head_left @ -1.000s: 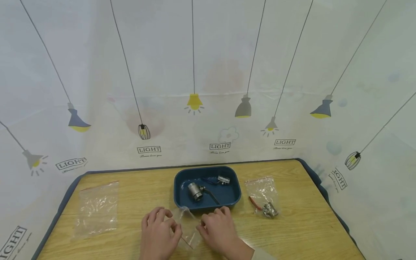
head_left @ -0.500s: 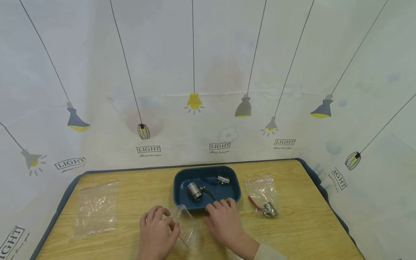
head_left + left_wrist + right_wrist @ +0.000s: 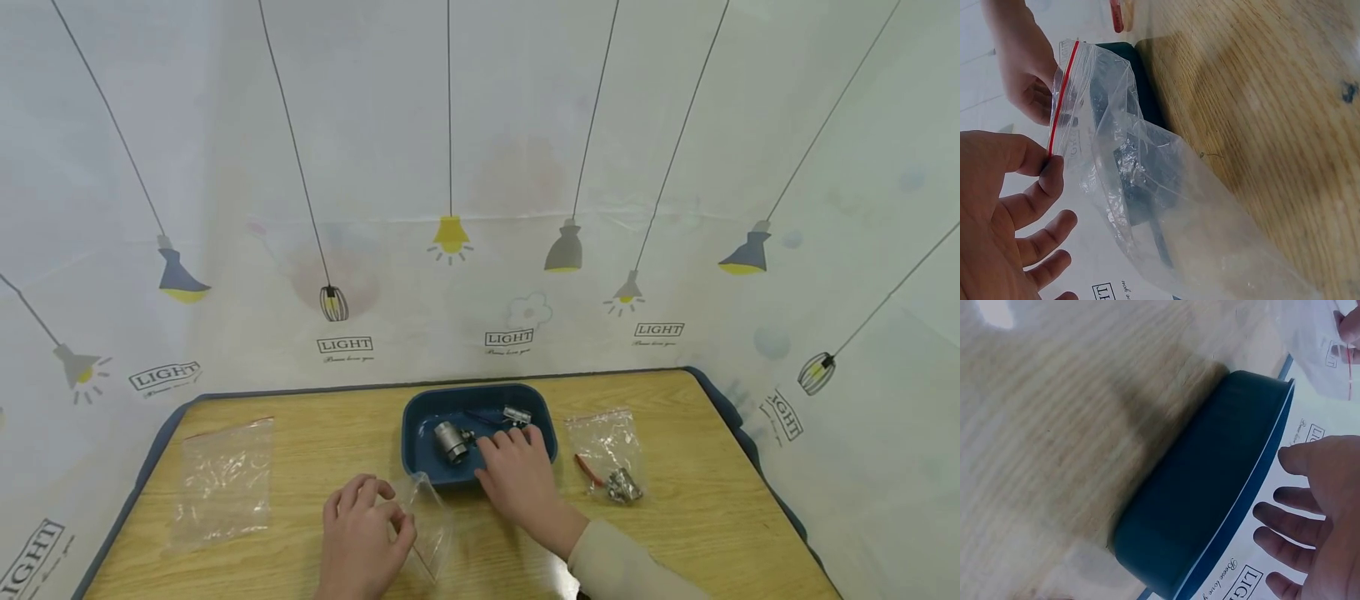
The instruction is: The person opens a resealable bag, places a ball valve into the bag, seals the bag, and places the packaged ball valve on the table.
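Observation:
Between thumb and index finger, my left hand [image 3: 366,533] pinches a clear zip bag [image 3: 1141,162] at its red seal; the bag hangs down and looks see-through with nothing inside. My right hand [image 3: 519,479] reaches over the near rim of a dark blue tray [image 3: 1191,481], fingers loosely bent and holding nothing in the right wrist view. In the tray lie a large silver ball valve [image 3: 451,442], its lever now mostly hidden by the right hand, and a smaller silver valve [image 3: 517,414] with a blue handle, just beyond the fingertips.
To the right lies a zip bag [image 3: 606,433] with a small metal valve [image 3: 622,485] and a red handle in it. Another clear zip bag [image 3: 225,479] lies flat on the left of the wooden table [image 3: 322,433]. A printed wall sheet stands behind.
My right hand has let go of the bag and moved forward and right, over the tray. The left hand stays nearly in place, still holding the bag.

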A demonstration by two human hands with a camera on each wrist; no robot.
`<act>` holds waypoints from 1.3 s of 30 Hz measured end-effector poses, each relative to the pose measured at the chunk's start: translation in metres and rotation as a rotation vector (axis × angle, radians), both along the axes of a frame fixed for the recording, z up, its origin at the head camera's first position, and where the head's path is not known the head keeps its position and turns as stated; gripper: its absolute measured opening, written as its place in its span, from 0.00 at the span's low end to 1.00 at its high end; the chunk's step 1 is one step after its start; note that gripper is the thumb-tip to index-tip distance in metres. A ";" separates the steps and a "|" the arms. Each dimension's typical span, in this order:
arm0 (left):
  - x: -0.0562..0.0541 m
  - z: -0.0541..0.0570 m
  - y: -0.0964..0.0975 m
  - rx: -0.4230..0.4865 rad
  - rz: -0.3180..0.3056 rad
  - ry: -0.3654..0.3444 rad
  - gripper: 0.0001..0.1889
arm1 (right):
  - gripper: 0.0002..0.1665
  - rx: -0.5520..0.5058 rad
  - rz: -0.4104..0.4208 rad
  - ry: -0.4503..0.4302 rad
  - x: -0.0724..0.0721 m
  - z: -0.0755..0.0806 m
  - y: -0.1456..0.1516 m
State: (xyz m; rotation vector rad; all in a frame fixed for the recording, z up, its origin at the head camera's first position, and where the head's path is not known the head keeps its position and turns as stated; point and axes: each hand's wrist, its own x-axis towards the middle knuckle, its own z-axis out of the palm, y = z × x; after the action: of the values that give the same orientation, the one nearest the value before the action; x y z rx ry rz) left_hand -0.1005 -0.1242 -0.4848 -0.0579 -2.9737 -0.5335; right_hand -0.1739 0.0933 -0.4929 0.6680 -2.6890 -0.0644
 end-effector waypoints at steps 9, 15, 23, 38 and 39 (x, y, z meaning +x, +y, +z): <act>-0.001 -0.002 -0.002 0.004 0.000 0.006 0.18 | 0.24 0.105 -0.027 -0.075 -0.021 -0.004 -0.011; -0.003 -0.003 -0.003 -0.001 0.004 -0.002 0.18 | 0.26 0.145 -0.050 -0.156 -0.034 -0.010 -0.021; -0.003 -0.002 -0.001 -0.006 0.002 0.011 0.17 | 0.27 0.149 -0.091 -0.254 -0.047 -0.013 -0.037; -0.003 -0.002 0.000 -0.007 0.009 0.007 0.17 | 0.31 0.187 -0.187 -0.374 -0.063 -0.026 -0.060; -0.004 -0.001 0.000 -0.005 0.010 0.003 0.17 | 0.31 0.183 -0.190 -0.386 -0.064 -0.026 -0.061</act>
State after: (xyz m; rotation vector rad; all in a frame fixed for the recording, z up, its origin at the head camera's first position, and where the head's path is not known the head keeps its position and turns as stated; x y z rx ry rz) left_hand -0.1041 -0.1245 -0.4863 -0.0436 -2.9703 -0.5243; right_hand -0.2376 0.0326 -0.5189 0.5177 -3.1429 -0.2578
